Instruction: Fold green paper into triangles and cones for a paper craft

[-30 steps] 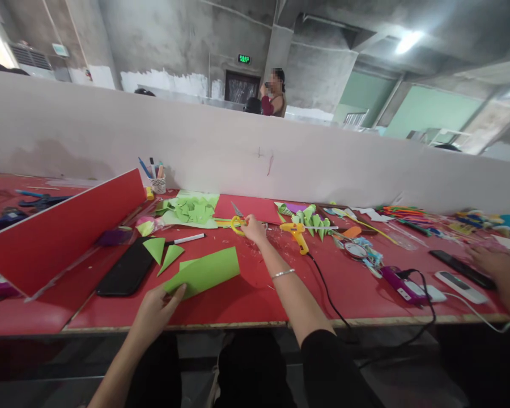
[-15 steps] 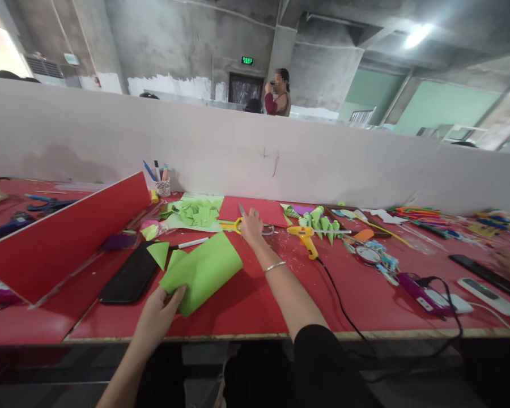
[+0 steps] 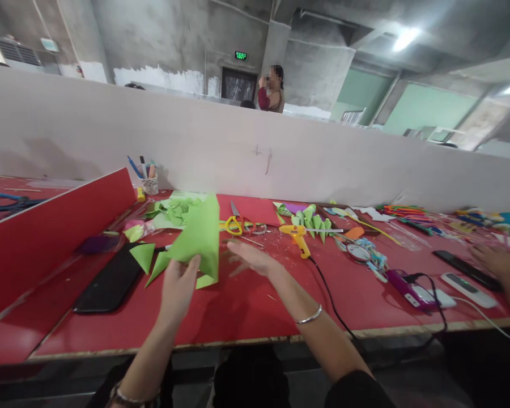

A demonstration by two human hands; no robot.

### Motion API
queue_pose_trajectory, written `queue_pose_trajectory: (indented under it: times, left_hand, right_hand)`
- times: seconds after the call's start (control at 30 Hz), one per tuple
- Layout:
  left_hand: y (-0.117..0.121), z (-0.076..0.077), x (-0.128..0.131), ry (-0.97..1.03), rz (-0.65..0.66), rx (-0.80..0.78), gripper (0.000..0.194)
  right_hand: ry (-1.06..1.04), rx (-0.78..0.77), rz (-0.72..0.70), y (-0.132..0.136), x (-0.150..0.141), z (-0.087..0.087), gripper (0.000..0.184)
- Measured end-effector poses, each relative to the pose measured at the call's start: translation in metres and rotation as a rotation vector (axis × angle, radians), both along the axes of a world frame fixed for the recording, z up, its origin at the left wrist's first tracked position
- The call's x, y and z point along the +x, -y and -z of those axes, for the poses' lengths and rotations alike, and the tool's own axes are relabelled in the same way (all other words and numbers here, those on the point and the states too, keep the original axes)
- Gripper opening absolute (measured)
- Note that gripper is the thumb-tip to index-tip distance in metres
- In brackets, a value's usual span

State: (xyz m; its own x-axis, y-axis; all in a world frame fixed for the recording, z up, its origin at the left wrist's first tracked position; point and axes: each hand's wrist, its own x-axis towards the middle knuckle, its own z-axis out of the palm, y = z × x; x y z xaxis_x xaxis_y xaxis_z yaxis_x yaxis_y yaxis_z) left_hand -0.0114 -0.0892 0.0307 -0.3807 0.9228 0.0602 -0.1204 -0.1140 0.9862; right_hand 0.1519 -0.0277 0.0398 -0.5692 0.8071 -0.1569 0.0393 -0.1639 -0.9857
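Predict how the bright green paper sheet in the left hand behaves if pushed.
The bright green paper sheet likely flexes readily; it's visibly curved. Probably light: the left hand alone holds it up. May crease easily, since it looks thin.

1. Green paper sheet (image 3: pixel 203 233): single thin sheet, plain bright green, matte-looking.
2. State: bent, curling along right side; small paler flap juts out at the bottom.
3. Pose: held up, pinched near lower left; top tilted upward, right edge close to vertical.
4. Place: left of yellow glue gun (image 3: pixel 296 236), apart from it, bare gap between.
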Motion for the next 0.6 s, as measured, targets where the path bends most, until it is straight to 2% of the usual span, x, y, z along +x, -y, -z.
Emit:
queue_pose_trajectory:
  times: [0.1, 0.17, 0.27, 0.33, 0.4, 0.5, 0.53, 0.6]
  left_hand:
    - [-0.008, 0.003, 0.027, 0.018, 0.217, 0.04, 0.039]
    - [-0.012, 0.002, 0.036, -0.015, 0.35, 0.035, 0.036]
    - [-0.018, -0.004, 0.033, -0.142, 0.569, 0.007, 0.033]
    - [-0.023, -0.01, 0.023, -0.259, 0.654, 0.031, 0.033]
    - [-0.03, -0.014, 0.012, -0.37, 0.56, 0.071, 0.031]
    - [-0.04, -0.014, 0.002, -0.468, 0.279, 0.088, 0.034]
    - [-0.043, -0.012, 0.002, -0.472, 0.24, 0.086, 0.037]
    - [-0.044, -0.007, 0.004, -0.44, 0.293, 0.075, 0.043]
  right_hand:
    - [-0.216, -0.194, -0.024, 0.001, -0.006, 0.011, 0.046]
    - [-0.313, -0.274, 0.054, -0.002, -0.006, 0.014, 0.045]
    - [-0.399, -0.252, 0.258, -0.008, 0.001, 0.015, 0.039]
    - [-0.388, -0.215, 0.362, -0.009, 0.009, 0.016, 0.039]
    - [-0.355, -0.207, 0.421, -0.009, 0.016, 0.018, 0.04]
    - [-0.329, -0.2, 0.459, -0.006, 0.019, 0.024, 0.042]
    - [-0.323, -0.191, 0.461, -0.005, 0.018, 0.026, 0.043]
    - [-0.308, -0.164, 0.447, -0.004, 0.015, 0.029, 0.043]
